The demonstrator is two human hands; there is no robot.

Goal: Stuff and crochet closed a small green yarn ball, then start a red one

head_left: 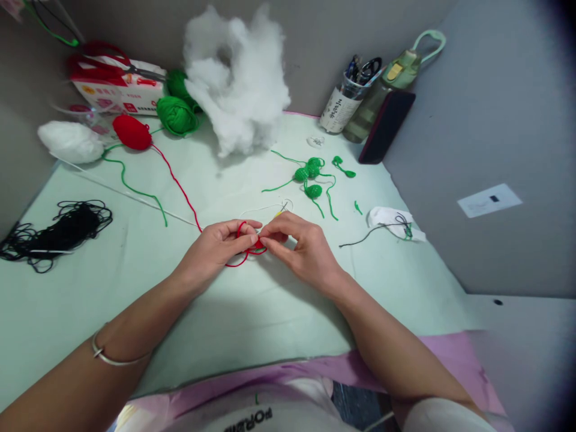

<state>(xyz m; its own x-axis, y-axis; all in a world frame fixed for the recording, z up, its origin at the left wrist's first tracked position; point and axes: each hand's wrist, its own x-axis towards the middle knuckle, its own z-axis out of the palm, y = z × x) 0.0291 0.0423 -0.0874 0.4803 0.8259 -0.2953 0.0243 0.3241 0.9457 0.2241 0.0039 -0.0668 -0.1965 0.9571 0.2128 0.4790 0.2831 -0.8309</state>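
Between the fingertips of both hands is a small piece of red yarn work (258, 243), mostly covered by the fingers. My left hand (220, 243) is closed on it, with a loop of red yarn rising by its fingers and more strands hanging below. My right hand (301, 243) pinches the same piece from the other side. Just beyond the right knuckles shows a thin tool with a yellow part and metal tip (281, 211); I cannot tell whether the hand holds it. A red yarn strand (177, 180) runs from the red yarn ball (132, 132) to my left hand.
Green crocheted balls (314, 191) with loose tails lie beyond my right hand. White stuffing (238, 84) stands at the back, beside green yarn balls (177, 115). Black yarn (67, 228) lies left. A pen cup (342, 105), bottle (369, 108) and phone (387, 127) stand back right.
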